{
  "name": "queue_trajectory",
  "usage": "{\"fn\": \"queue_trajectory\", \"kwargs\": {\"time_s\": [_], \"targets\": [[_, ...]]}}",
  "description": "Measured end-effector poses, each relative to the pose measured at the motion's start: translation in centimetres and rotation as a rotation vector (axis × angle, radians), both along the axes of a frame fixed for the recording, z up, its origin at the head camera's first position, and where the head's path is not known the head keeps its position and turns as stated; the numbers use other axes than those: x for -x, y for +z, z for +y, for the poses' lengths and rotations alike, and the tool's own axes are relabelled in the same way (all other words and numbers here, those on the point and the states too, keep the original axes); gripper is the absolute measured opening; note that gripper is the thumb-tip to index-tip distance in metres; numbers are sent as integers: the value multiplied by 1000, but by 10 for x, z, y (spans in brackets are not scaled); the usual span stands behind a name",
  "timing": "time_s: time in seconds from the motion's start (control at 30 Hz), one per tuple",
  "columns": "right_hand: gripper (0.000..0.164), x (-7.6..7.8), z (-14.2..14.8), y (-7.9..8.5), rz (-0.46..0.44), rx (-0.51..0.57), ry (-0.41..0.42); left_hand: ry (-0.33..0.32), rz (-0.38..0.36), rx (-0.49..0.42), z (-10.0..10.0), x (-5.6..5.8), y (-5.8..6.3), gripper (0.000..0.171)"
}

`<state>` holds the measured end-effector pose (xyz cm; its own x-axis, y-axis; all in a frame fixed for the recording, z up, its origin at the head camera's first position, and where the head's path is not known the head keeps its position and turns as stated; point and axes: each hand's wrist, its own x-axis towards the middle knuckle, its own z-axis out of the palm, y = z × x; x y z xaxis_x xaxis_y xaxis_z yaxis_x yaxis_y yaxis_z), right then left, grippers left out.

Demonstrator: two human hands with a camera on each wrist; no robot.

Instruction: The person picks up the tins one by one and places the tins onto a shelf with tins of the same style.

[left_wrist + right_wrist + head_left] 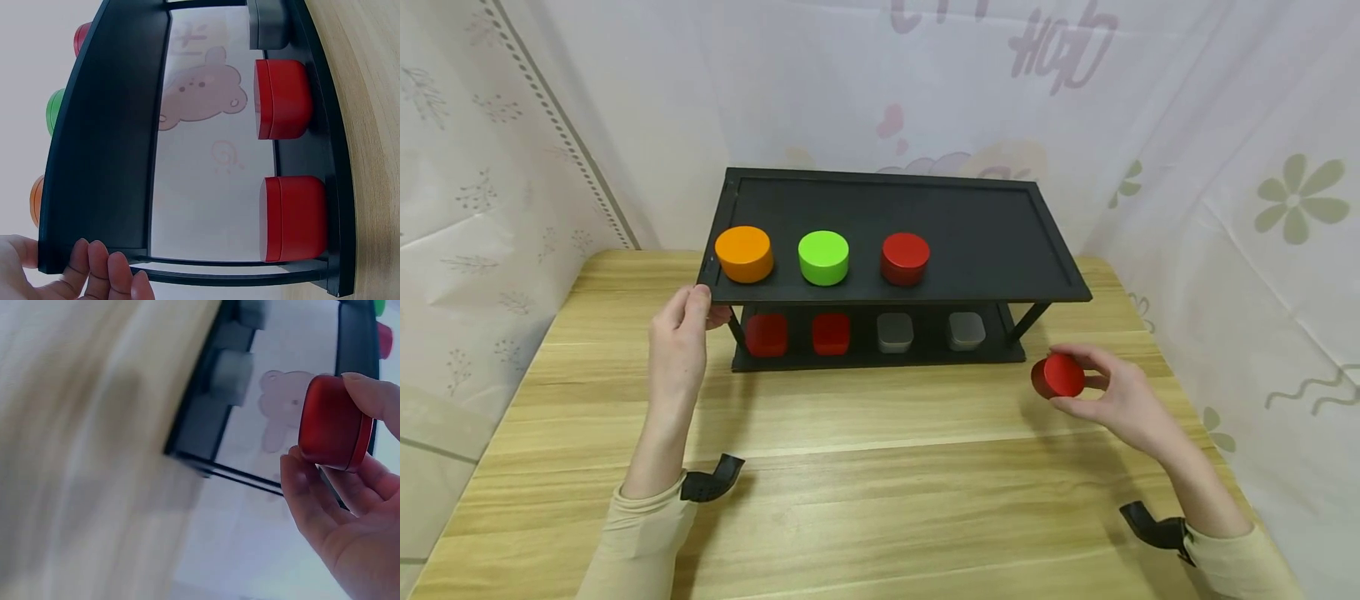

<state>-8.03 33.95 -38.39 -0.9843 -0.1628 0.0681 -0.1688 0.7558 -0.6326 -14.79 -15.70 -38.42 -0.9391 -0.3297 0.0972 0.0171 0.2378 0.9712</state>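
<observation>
My right hand (1123, 404) pinches a small red round tin (1063, 375) between thumb and fingers, above the table at the right of a black two-tier shelf (977, 242). In the right wrist view the same tin (331, 422) shows a lid seam near the thumb. At the shelf's front left corner, my left hand (681, 342) grips the top board, thumb above and fingers beneath. On that board an orange tin (744, 254), a bright green tin (823, 257) and a dark red tin (905, 258) stand in a row.
On the lower tier sit two red square tins (767, 336) at the left and two grey square tins (895, 332) to their right. The shelf stands at the back of a wooden table (880, 467). Behind it hangs a printed white cloth (820, 92), which also lines both sides.
</observation>
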Motion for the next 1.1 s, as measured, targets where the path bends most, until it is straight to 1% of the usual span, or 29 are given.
{"fn": "queue_trajectory", "kwargs": {"time_s": [0.23,0.37,0.47,0.57,0.8,0.97,1.1], "targets": [[66,6,-13,28,51,51,52,-5,-4,10,-1,0,0,45],[65,11,-20,45,84,60,80,-8,-7,12,-1,0,-1,46],[64,17,-25,58,120,57,92,-11,-12,16,-1,0,-1,46],[64,25,-31,69,137,50,96,-10,-10,18,-1,0,-1,46],[64,42,-41,84,136,11,65,-5,-7,13,-1,0,-1,46],[63,52,-51,95,150,-8,66,-8,4,13,-1,0,-1,46],[60,63,-60,103,148,-43,69,-7,17,4,-2,-1,-2,46]]}}
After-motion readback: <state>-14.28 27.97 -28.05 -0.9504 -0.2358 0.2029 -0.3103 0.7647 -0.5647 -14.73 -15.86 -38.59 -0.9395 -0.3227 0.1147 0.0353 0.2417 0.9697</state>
